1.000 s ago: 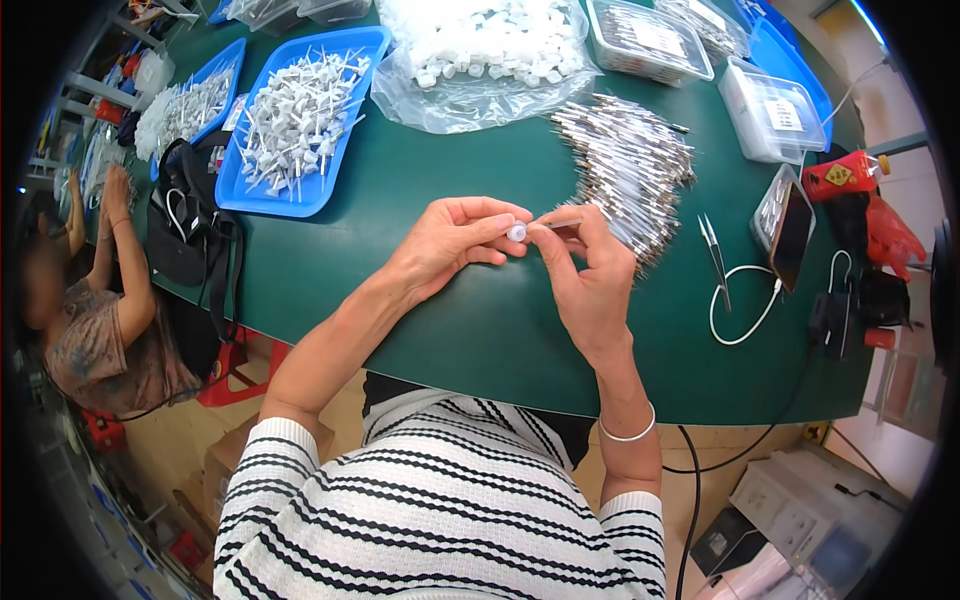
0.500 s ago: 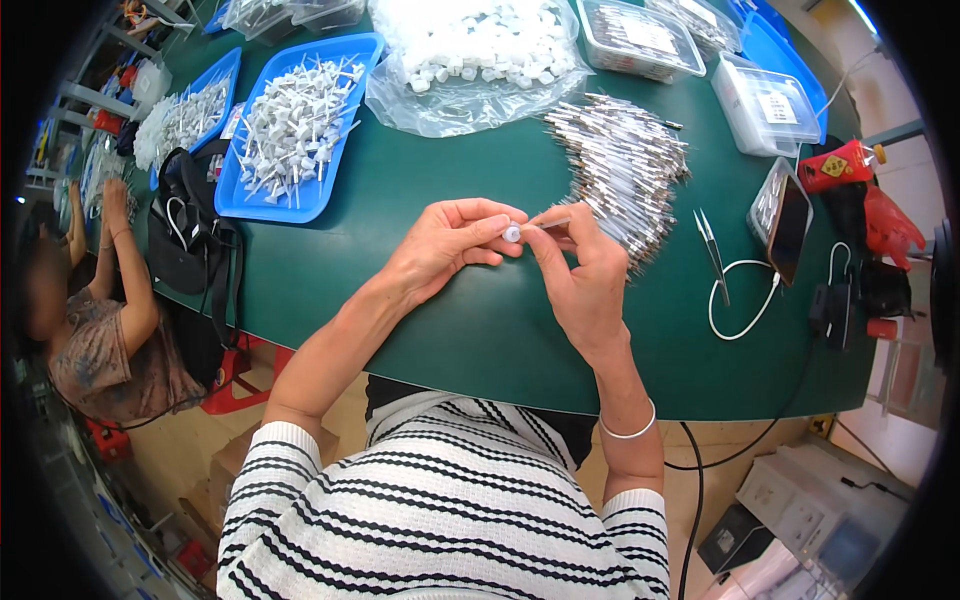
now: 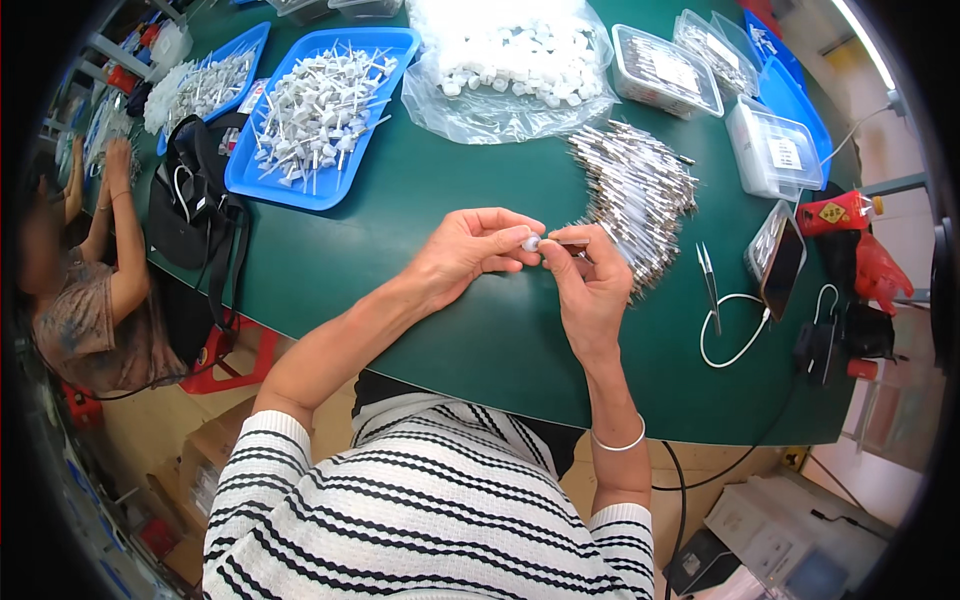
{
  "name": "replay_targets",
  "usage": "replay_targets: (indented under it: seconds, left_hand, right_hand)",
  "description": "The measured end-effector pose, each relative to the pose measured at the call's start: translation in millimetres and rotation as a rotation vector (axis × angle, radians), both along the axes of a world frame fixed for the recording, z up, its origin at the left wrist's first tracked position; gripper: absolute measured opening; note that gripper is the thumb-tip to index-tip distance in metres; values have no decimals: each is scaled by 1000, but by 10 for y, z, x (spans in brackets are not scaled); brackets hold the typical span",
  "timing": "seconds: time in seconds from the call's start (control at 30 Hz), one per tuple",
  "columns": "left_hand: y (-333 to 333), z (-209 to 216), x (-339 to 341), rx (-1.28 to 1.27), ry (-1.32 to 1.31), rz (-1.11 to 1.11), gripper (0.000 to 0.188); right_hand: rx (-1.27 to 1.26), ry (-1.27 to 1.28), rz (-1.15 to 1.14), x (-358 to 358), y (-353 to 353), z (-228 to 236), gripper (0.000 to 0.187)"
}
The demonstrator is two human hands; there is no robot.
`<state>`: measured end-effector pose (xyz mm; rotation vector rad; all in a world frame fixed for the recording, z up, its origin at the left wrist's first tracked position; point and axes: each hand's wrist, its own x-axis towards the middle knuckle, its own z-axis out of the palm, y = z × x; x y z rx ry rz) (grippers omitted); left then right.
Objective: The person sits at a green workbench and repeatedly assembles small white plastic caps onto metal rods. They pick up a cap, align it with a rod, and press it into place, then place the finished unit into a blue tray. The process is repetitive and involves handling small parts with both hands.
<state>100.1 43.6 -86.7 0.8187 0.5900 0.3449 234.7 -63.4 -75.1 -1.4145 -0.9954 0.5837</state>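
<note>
The left grip (image 3: 465,252), palm turned inward, is clamped on a small white cap (image 3: 531,243), which sits at the very ends of the thumb and fingers, well out from the palm. Only a small rounded part of the cap shows, on the side facing the other hand; the thumb covers some of the rest.

The right grip (image 3: 592,290) is pinched together on a thin rod (image 3: 574,243). The rod lies crosswise over the bent fingers, one end by the thumb and fingertips beside the cap, the other running rightward toward the knuckles. The two sets of fingertips meet closely around the cap; whether the rod's end enters it or only touches it cannot be told. Cap and rod are both held above the green surface (image 3: 470,350), in front of the person's striped top (image 3: 400,500).

Just beyond the right grip, a heap of thin rods (image 3: 640,200) spreads over the surface. Farther back, a clear plastic bag (image 3: 480,125) holds many loose white caps (image 3: 545,60). To the left stands a blue tray (image 3: 240,180) full of white stemmed pieces (image 3: 320,110). Right of the heap lie tweezers (image 3: 709,280), near a looped white cable (image 3: 728,364).
</note>
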Motion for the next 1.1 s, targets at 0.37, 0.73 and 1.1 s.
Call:
replay_targets:
  seconds: [0.37, 0.73, 1.1]
  left_hand:
    - [-31, 42, -10, 263, -61, 100, 28]
    - [-49, 23, -12, 350, -85, 76, 26]
    - [-29, 36, -25, 281, -88, 23, 23]
  right_hand:
    - [-128, -70, 68, 85, -50, 165, 8]
    - [-152, -392, 84, 78, -58, 169, 7]
    - [-129, -418, 112, 84, -71, 165, 7]
